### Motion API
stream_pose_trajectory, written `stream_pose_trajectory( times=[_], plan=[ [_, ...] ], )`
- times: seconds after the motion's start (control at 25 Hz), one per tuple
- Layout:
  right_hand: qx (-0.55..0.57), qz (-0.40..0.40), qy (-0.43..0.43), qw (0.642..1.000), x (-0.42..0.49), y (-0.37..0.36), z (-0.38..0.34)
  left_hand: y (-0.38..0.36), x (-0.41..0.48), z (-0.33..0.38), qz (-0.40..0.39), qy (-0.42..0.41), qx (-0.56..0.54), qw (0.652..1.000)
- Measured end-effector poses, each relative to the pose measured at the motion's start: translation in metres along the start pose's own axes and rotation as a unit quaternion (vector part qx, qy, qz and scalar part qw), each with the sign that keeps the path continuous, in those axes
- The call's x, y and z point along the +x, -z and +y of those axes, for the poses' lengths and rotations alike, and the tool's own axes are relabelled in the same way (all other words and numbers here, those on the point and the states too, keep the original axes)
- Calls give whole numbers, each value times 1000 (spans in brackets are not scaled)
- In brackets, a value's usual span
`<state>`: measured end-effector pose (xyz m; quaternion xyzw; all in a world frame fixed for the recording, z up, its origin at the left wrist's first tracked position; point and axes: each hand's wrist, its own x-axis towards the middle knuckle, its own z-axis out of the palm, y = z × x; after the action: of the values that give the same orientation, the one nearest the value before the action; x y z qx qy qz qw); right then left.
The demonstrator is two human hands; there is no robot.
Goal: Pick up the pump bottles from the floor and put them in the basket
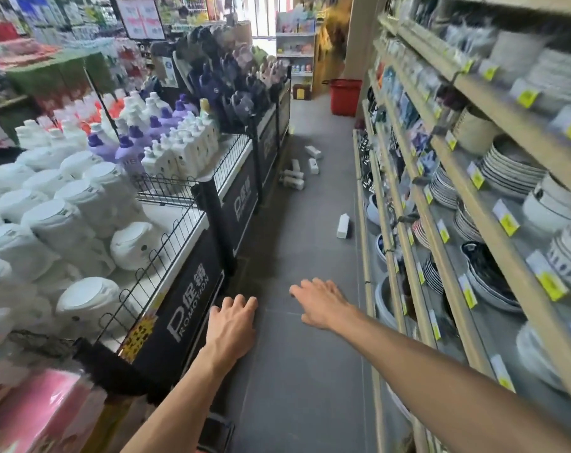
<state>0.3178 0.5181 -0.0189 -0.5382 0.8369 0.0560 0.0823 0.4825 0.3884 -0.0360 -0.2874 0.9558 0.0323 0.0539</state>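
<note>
**Both hands out, pump bottles well ahead on the floor**

Through the head camera I looked down a narrow shop aisle. The left hand point(233, 317) hung over the grey tiled floor point(297, 371) with its fingers loosely bent downward, gripping nothing. The right hand point(320, 304) reached forward just beside it, fingers spread a little and relaxed, also holding nothing.

The pump bottles point(292, 178) lay well apart from both hands: a white cluster on the floor close to the foot of the display bins, two of them side by side and more scattered just beyond. A lone bottle point(343, 226) lay nearer, close to the base of the shelving point(441, 266) on the right. The red basket point(344, 97) stood at the far end of the aisle, past every bottle, near the shelving's end.

On the left, a display bin point(166, 223) edged with a black wire fence point(166, 253) ran alongside the aisle, heaped with white refill pouches point(65, 223); white and purple bottles point(166, 138) stood upright farther along. On the right, the shelving carried stacked plates point(509, 168) and bowls point(548, 204) and narrowed the walkway.

The bin's black panel point(187, 305) read "PROMOTION", with a large P and Chinese characters I could not make out surely. The yellow price tags point(509, 222) were too blurred to read.
</note>
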Motion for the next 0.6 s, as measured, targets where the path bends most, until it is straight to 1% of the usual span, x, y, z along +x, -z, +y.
stream_pose_trajectory(
  times=[0.2,0.32,0.6],
  plan=[
    [6,-7,-49,999,25,7,66,1,78,23,-24,-41,-2,999],
    [6,-9,-85,996,52,16,106,11,134,36,-19,-61,-14,998],
    [55,6,-190,980,126,41,210,34,288,37,-13,-88,-25,996]
  ],
)
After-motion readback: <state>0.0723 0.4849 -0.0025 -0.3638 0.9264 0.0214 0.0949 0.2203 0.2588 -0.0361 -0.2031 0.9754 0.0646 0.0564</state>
